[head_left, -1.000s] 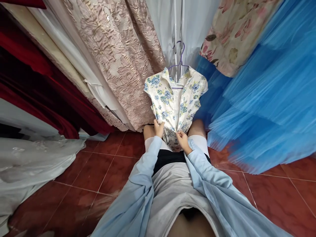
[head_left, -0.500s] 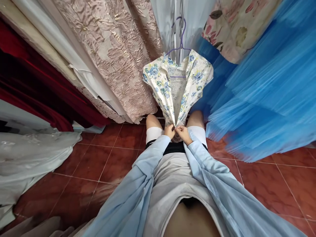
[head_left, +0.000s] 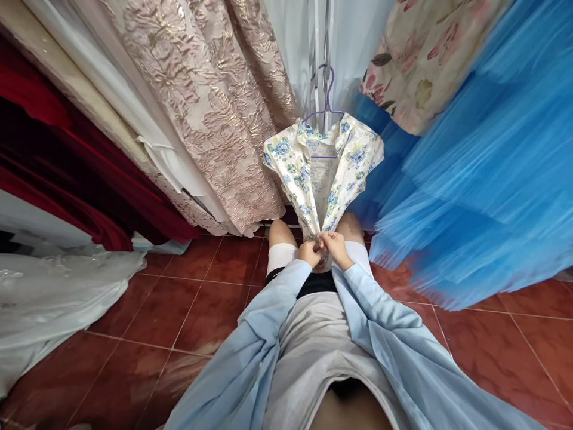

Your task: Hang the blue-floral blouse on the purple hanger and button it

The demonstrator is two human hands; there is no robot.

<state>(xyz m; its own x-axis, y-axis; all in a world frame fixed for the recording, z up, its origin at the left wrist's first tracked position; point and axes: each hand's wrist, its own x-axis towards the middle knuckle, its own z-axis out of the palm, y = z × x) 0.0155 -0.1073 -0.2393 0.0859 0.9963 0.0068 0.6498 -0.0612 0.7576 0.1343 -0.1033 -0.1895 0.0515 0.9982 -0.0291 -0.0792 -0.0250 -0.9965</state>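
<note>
- Garment, white with blue flowers, hangs in front of the person, its lower part between the thighs.
- Its front stands open in a deep V, the two edges meeting at the hands; the pale inside shows through the gap.
- Left hand is closed, fingers curled in, gripping cloth at the bottom of the V.
- Right hand pinches the same spot between thumb and fingers, just beside the left; the bit under the fingertips is too small to make out.
- Hanger, purple, holds the shoulders; its hook lies before two upright poles, and what it catches on cannot be told.
- Pink brocade hangs left of the garment, close to its shoulder.
- Blue tulle hangs on the right, with a flowered cloth above and in front of part of it.
- Red cloth hangs farther left, above a white cloth that reaches toward the tiled floor.
- Pale blue sleeves cover both arms.
</note>
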